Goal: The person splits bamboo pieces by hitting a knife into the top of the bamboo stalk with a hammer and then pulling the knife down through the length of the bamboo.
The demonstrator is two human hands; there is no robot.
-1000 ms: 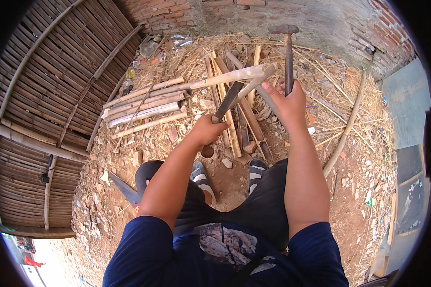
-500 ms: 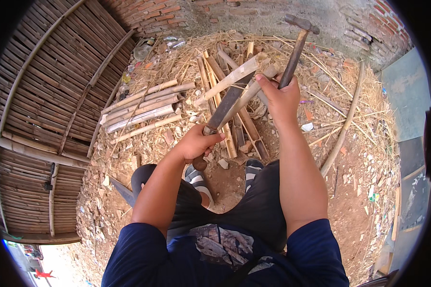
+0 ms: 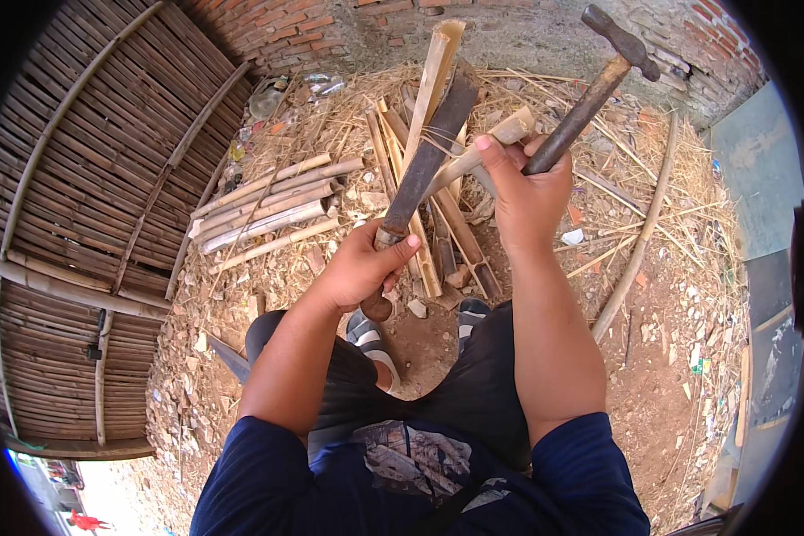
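My left hand (image 3: 362, 266) grips the handle of a long rusty blade (image 3: 429, 152), which points up and away from me. Its edge lies against a split bamboo strip (image 3: 438, 71) that stands on end in front of me. My right hand (image 3: 525, 192) is closed around the wooden handle of a hammer (image 3: 590, 94), whose metal head is raised at the upper right. The same hand also steadies a second pale bamboo piece (image 3: 487, 147) with its fingers. My knees and striped shoes (image 3: 366, 335) show below the hands.
Bamboo poles (image 3: 272, 207) lie in a row on the dirt to the left, with split slats (image 3: 460, 246) piled behind my hands. A woven bamboo panel (image 3: 80, 179) fills the left side. A brick wall (image 3: 330, 22) runs along the back. A long thin pole (image 3: 639, 237) lies at the right.
Both hands have come closer and higher in view. The blade and bamboo strip have swung more upright, and the hammer has tilted to the upper right.
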